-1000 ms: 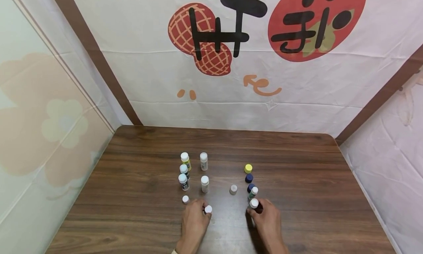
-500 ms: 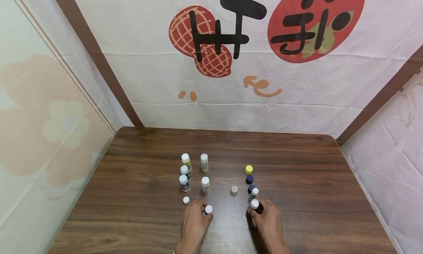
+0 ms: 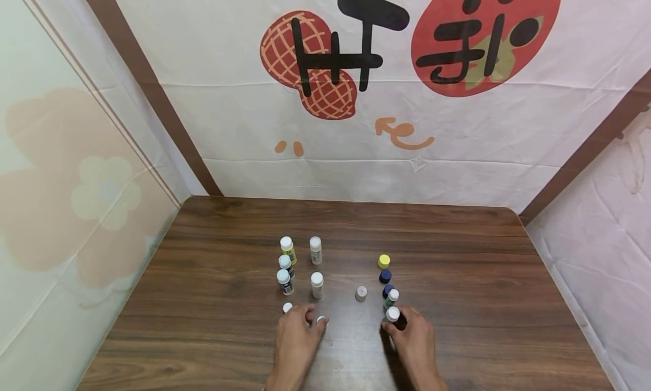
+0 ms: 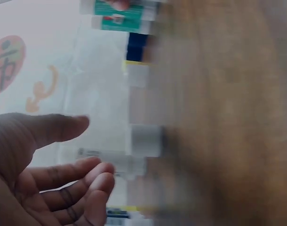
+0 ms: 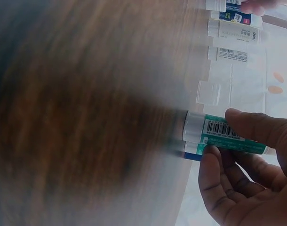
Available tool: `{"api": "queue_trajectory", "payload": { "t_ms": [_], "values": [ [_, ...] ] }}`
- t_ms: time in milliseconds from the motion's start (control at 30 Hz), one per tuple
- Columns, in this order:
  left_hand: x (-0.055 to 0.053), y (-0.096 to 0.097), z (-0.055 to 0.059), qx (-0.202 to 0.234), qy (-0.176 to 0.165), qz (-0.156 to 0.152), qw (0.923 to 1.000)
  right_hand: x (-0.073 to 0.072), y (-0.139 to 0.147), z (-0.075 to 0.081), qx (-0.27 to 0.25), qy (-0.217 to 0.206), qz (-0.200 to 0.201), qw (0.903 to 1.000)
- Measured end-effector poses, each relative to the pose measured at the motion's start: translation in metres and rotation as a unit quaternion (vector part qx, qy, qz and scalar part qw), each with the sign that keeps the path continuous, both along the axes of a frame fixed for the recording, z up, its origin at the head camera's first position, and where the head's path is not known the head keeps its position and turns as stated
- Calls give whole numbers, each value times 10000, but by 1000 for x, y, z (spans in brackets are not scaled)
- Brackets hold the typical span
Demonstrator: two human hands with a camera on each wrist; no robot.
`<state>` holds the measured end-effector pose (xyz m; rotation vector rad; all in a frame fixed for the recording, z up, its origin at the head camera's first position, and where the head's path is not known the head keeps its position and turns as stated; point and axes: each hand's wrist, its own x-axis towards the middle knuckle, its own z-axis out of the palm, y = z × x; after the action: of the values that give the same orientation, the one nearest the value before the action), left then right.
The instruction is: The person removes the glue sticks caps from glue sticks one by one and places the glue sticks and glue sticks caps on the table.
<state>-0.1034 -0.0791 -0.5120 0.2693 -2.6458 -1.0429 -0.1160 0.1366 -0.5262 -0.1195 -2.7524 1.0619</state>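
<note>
In the head view my left hand (image 3: 296, 337) is just left of a small white cap (image 3: 321, 320), partly hidden by the thumb. The left wrist view shows the thumb and fingers spread apart, with the white cap (image 4: 146, 140) standing on the table beyond them. My right hand (image 3: 413, 335) holds a green-labelled glue stick (image 3: 391, 315) upright on the table, thumb on one side and fingers on the other. Its barcode shows in the right wrist view, where the glue stick (image 5: 223, 132) stands beside a second green one (image 5: 194, 148), mostly hidden.
Left of centre stand several glue sticks: one yellow-labelled (image 3: 288, 250), two dark-labelled (image 3: 285, 282) and two white (image 3: 317, 285). Another white cap (image 3: 287, 307) is by my left hand. A grey-white cap (image 3: 361, 293), yellow cap (image 3: 383, 261) and navy caps (image 3: 385, 276) are to the right.
My left hand's fingers have parted from the white cap and shifted slightly left, partly covering the other white cap. The right hand keeps its grip on the green glue stick, unmoved.
</note>
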Motion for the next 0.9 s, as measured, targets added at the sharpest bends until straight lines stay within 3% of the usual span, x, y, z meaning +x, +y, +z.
{"api": "queue_trajectory", "payload": {
  "t_ms": [167, 367, 633, 900],
  "values": [
    [-7, 2, 18, 334, 511, 420, 9972, 0, 0, -1, 0, -31, -31, 10000],
    [-23, 8, 30, 638, 569, 722, 9937, -1, 0, -3, 0, -71, -43, 10000],
    [-39, 12, 32, 947, 720, 320, 9924, 1, 0, -5, 12, 65, -38, 10000],
    [-52, 11, 34, 1183, 404, 272, 9918, 0, 0, -6, 12, 60, -97, 9999]
  ]
}}
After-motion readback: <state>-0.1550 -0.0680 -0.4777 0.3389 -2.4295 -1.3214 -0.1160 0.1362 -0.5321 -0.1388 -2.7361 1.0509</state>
